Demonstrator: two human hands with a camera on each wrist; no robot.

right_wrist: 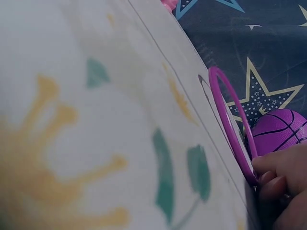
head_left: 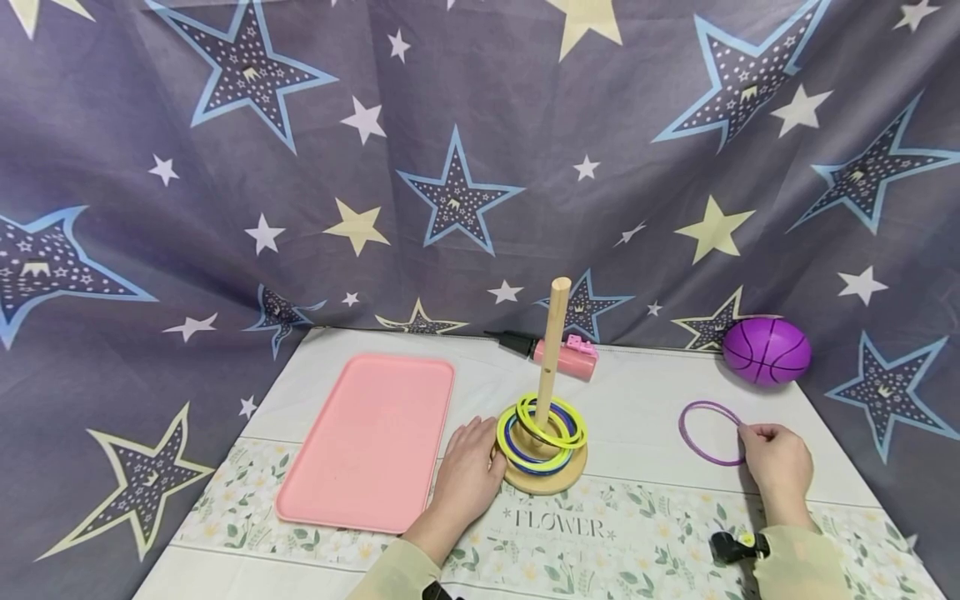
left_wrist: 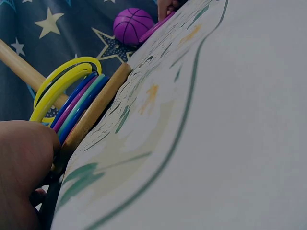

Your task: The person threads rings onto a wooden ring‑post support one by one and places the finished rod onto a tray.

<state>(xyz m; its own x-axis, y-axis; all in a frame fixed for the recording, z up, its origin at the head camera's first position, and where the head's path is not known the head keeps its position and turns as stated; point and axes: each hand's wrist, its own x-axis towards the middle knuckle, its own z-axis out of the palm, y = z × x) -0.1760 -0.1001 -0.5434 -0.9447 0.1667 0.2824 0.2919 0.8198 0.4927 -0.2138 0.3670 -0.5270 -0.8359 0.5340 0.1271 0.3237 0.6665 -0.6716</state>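
A wooden post (head_left: 553, 346) rises from a round wooden base (head_left: 550, 482). Stacked around the post are yellow, blue and other coloured rings; one yellow ring (left_wrist: 57, 88) leans tilted on top of the pile. My left hand (head_left: 471, 467) lies at the left side of the base, its fingers extended along the edge; the left wrist view shows the thumb close to the rings, and contact is hard to judge. Off to the right, my right hand (head_left: 780, 467) pinches the near right edge of a purple ring (right_wrist: 224, 117), which is tilted just above the table.
A pink tray (head_left: 367, 442) lies left of the left hand. Behind the post is a pink and black pump-like object (head_left: 566, 358). A purple ball (head_left: 767, 350) sits at the back right corner, against the star-patterned curtain (head_left: 465, 100). A flowered cloth (head_left: 645, 542) covers the table.
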